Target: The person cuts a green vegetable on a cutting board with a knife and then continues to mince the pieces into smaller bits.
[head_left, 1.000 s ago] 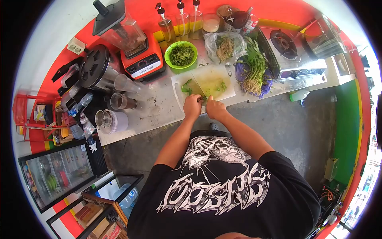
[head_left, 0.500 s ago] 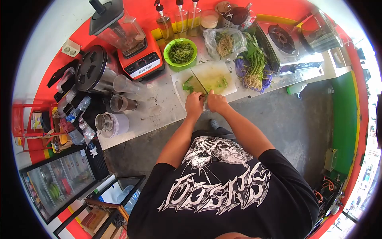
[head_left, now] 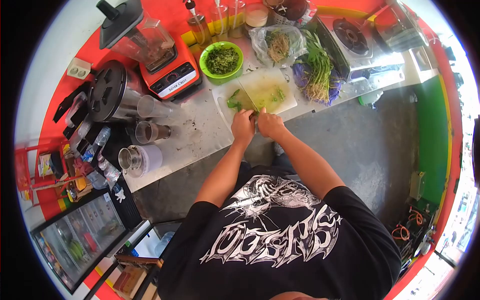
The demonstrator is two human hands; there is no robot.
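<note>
A white cutting board [head_left: 262,80] lies at the counter's front edge under both hands. My right hand [head_left: 270,124] is closed round the handle of a knife [head_left: 251,100], whose thin blade points away across the board. Close beside it, my left hand [head_left: 243,125] has its fingers curled down at the board's near edge, pressing green leaves that are mostly hidden beneath them. More of the green leaves [head_left: 233,101] stick out left of the blade. Small chopped green bits [head_left: 279,94] are scattered on the board's right part.
Behind the board stands a green bowl [head_left: 220,77] of chopped greens, beside a red blender [head_left: 172,75]. Bunched greens with roots [head_left: 319,75] lie on a purple bag, near a clear plastic bag [head_left: 295,46] and a gas stove [head_left: 375,62]. Plastic cups [head_left: 145,131] stand left.
The view has shifted slightly, so the counter things appear a little higher and further left. Both hands stay together at the board, with the knife's blade in nearly the same place.
</note>
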